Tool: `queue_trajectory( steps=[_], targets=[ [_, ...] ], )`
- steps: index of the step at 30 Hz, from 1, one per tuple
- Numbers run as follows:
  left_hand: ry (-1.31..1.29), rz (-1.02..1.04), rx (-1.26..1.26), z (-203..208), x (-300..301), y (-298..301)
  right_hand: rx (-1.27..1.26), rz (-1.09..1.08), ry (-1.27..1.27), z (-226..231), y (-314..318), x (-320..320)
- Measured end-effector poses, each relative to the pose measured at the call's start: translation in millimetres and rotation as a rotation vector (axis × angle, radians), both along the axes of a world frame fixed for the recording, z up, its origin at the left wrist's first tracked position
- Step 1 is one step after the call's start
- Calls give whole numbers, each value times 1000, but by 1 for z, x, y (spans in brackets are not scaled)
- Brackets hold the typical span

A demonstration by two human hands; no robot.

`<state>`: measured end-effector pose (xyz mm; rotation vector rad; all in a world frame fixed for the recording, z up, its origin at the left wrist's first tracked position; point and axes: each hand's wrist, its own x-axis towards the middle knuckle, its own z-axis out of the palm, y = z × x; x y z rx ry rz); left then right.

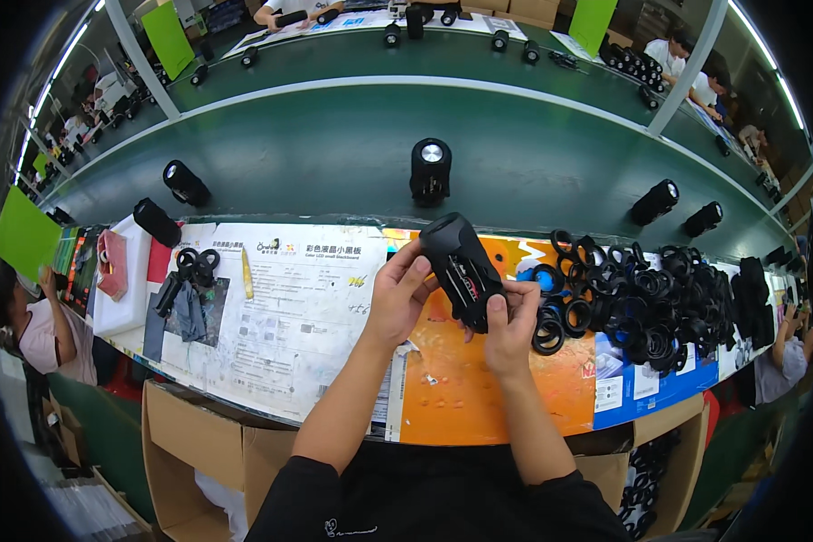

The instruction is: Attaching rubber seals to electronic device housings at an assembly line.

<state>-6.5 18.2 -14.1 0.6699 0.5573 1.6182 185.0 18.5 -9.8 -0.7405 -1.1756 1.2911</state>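
While both hands met on it near the middle of the frame, the black cylinder [461, 271] was held up above the line where a white printed sheet [307, 361] met an orange sheet [452, 397]. Its long axis slanted from upper left to lower right, with the broad, rounded end toward the top of the frame and the narrower-looking end toward the right hand [512, 332].

The left hand [399, 296] took the upper left side, its thumb laid along the near edge and its fingers partly hidden behind. The right hand pinched the lower right side, thumb against the body and forefinger bent above it; how its other fingers were placed I could not tell. Neither was spread; both were closed about the cylinder.

Both forearms rose from the lower edge and converged, the left leaning inward more than the right, which stood steeper. The right hand was the nearer to a heap of black rings [655, 303] in the right half of the frame, its closest rings just beside the fingers. Straight above the held piece, a similar black cylinder with a shiny disc [430, 172] stood apart on the dark green bench [316, 144].
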Motion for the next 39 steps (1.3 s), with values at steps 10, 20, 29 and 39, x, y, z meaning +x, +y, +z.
queue_trajectory(
  steps=[10, 20, 29, 39],
  targets=[
    [260, 112, -2, 14, -3, -3, -29, 145, 65, 5, -11, -12],
    [577, 113, -124, 32, -26, 37, 178, -259, -331, 74, 64, 36],
    [1142, 402, 49, 26, -21, 176, 627, -328, -1329, 80, 227, 40],
    [618, 302, -155, 54, -24, 135, 666, -228, -1120, 88, 172, 44]
  ],
)
